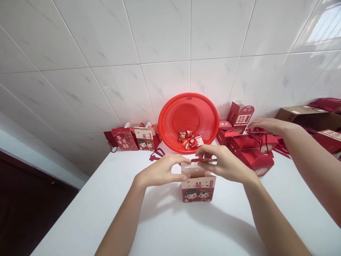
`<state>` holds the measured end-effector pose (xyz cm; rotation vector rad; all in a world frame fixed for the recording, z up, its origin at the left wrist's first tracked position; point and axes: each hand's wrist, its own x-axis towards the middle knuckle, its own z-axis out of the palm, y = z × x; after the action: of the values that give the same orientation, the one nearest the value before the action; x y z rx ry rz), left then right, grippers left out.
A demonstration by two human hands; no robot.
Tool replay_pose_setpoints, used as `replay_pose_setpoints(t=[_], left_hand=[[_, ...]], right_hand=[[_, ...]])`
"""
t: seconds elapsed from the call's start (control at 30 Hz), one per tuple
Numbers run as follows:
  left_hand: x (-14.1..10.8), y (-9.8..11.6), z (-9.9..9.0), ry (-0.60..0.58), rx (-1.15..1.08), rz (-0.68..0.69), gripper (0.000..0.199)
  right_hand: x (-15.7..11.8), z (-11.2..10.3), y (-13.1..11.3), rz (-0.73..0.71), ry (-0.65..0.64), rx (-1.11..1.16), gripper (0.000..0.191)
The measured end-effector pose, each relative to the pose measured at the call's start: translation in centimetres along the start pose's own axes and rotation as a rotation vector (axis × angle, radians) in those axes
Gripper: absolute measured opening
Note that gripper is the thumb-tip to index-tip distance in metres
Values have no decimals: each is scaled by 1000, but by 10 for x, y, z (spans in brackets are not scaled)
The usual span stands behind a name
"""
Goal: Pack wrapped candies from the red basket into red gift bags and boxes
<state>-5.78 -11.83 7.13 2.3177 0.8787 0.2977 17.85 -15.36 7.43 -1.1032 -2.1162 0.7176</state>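
A small cream and red gift box (198,189) with two cartoon figures stands upright on the white table, its top open. My left hand (165,171) is at the box's left side, thumb and fingers apart around its upper edge. Over the right rear of the opening, my right hand (222,161) pinches a red flat piece (204,160), which may be a top flap or a packet; its link to the box is hidden. Behind the box a red plastic basket (189,97) leans against the wall, with several wrapped candies (187,141) in its lower part.
Red bags and boxes (125,139) stand at the back left beside a dark red ribbon (157,154). Red boxes (247,149) crowd the back right, where another person's hand (274,125) reaches in. A cardboard carton (301,111) is farther right. Tiled wall behind.
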Motion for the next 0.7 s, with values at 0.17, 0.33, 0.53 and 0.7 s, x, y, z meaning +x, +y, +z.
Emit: replay_pose_setpoints(t=[0.17, 0.33, 0.53, 0.7], left_hand=[[-1, -2, 1, 7, 12, -10, 44], [-2, -4, 1, 19, 5, 3, 49], [0, 3, -1, -2, -56, 87, 33], [1, 4, -2, -11, -27, 59, 31]], right_hand=[[-1, 1, 3, 111, 115, 233, 5], [1, 1, 5, 90, 114, 373, 11], [2, -1, -3, -4, -43, 305, 17], [-1, 0, -9, -42, -109, 80, 16]])
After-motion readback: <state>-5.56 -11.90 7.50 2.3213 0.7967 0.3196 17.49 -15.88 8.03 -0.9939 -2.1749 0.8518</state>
